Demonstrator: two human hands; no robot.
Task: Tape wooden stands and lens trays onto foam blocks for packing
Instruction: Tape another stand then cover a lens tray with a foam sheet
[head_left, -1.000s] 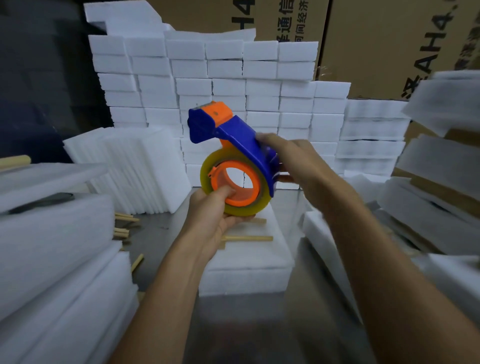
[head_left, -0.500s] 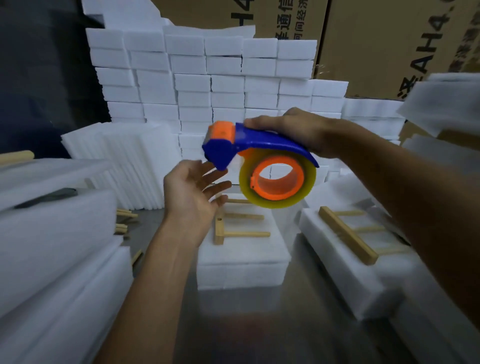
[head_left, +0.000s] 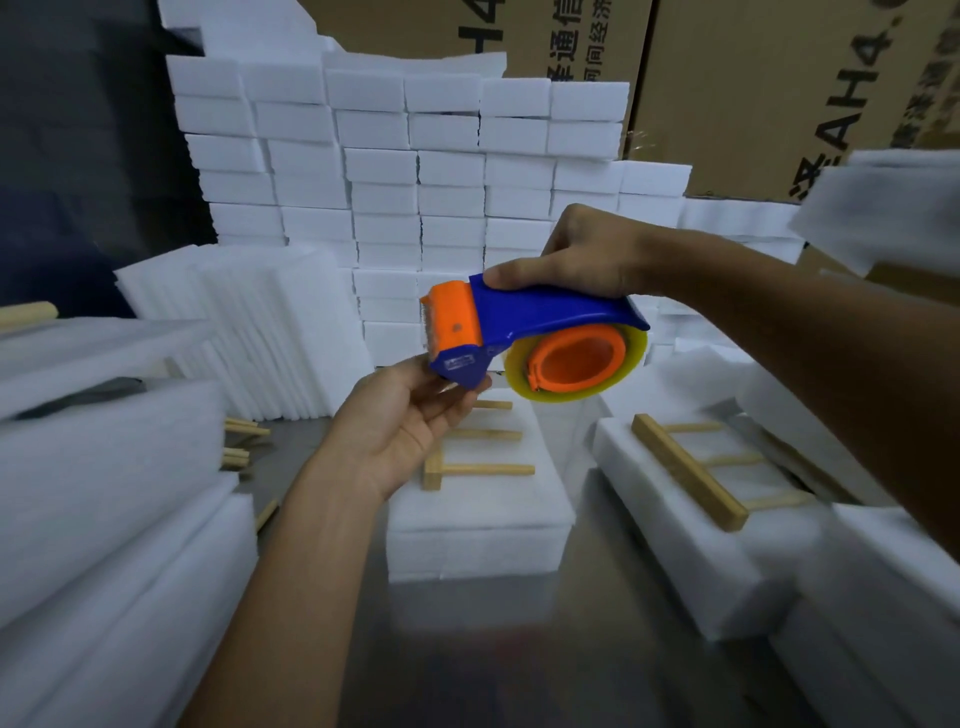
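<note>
My right hand grips the blue handle of a blue and orange tape dispenser with a yellowish tape roll, held in the air above the table. My left hand is below its orange cutter end, fingers curled up and touching the blue nose. Under them a white foam block lies on the table with a wooden stand on top. A second foam block to the right carries another wooden stand.
A wall of stacked white foam blocks fills the back, with cardboard boxes behind. Foam sheets pile up at the left and more foam at the right. Loose wooden sticks lie at the left.
The dispenser has turned from upright to level, cutter end pointing left, and moved right. My left hand let go of the roll and now touches the dispenser's nose from below.
</note>
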